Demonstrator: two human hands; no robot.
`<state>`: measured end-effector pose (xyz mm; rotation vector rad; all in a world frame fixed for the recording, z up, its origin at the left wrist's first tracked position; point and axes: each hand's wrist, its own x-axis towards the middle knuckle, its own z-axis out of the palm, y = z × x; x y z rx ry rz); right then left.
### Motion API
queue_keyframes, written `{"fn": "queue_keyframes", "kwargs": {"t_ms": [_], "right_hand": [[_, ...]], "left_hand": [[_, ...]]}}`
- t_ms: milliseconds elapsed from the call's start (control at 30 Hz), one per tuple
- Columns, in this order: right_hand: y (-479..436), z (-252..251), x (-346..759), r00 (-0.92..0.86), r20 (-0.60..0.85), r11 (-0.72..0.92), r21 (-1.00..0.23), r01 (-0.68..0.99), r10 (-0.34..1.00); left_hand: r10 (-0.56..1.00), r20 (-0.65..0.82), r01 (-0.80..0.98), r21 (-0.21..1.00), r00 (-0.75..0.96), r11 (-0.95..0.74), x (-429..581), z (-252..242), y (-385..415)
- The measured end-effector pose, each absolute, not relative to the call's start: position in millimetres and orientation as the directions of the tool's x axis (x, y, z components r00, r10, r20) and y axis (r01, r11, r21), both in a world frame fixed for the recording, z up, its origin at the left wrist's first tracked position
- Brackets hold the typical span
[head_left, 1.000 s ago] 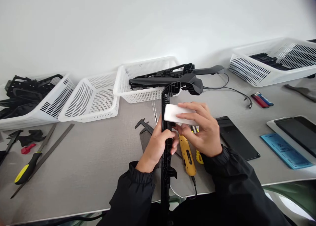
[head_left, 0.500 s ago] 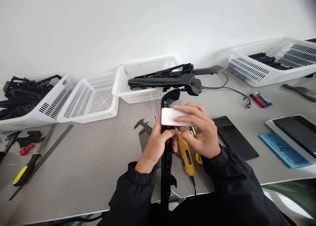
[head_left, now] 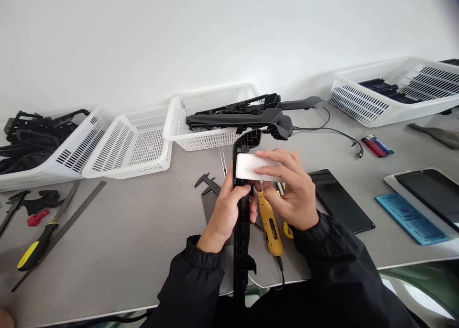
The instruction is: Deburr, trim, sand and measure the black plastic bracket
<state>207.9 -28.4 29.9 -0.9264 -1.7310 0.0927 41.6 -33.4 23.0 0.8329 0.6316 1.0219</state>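
My left hand is wrapped round a long black plastic trim part, which stands lengthwise in front of me with its curved end away from me. Between the fingers and thumb of my right hand is a white rectangular block. The block lies across the upper stretch of the black part, against it as far as I can see. Below my right hand, a yellow corded power tool rests on the table. A black caliper lies left of the part.
White baskets hold black plastic parts at the left, the middle and the right. A file with a yellow-black handle lies left. To the right are a black tablet-like panel, a blue plate and lighters.
The white block and my right hand have shifted slightly up and to the right along the black part. My left hand keeps its hold.
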Motion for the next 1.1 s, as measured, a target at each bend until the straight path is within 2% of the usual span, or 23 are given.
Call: {"fn": "queue_keyframes", "kwargs": {"t_ms": [67,267,533,700,900,1033,1100], "right_hand": [[-28.2,28.6,206.4,-0.076,0.772,0.672,-0.495,0.551,0.631],[-28.0,26.7,210.0,0.077,0.77,0.591,-0.545,0.594,0.633],[-24.9,25.2,211.5,0.058,0.773,0.591,-0.529,0.609,0.632],[-25.5,26.3,209.4,-0.073,0.752,0.643,-0.505,0.576,0.655],[-26.3,26.7,208.6,0.069,0.764,0.576,-0.54,0.614,0.642],[-27.5,27.2,208.0,-0.044,0.739,0.631,-0.541,0.557,0.672],[-27.5,27.1,207.2,-0.032,0.736,0.621,-0.545,0.563,0.676]], "left_hand": [[0.914,-0.076,-0.476,0.835,0.398,0.276,41.0,22.3,-33.1],[0.929,-0.076,-0.481,0.839,0.362,0.256,36.7,27.2,-31.3],[0.889,-0.097,-0.467,0.823,0.447,0.325,37.1,22.7,-33.3],[0.898,-0.095,-0.435,0.85,0.429,0.297,35.9,24.6,-32.8],[0.888,-0.067,-0.432,0.855,0.455,0.286,36.0,26.7,-32.4],[0.916,-0.064,-0.451,0.855,0.396,0.255,37.9,26.2,-32.4],[0.927,-0.067,-0.461,0.852,0.37,0.246,38.6,26.0,-32.1]]}}
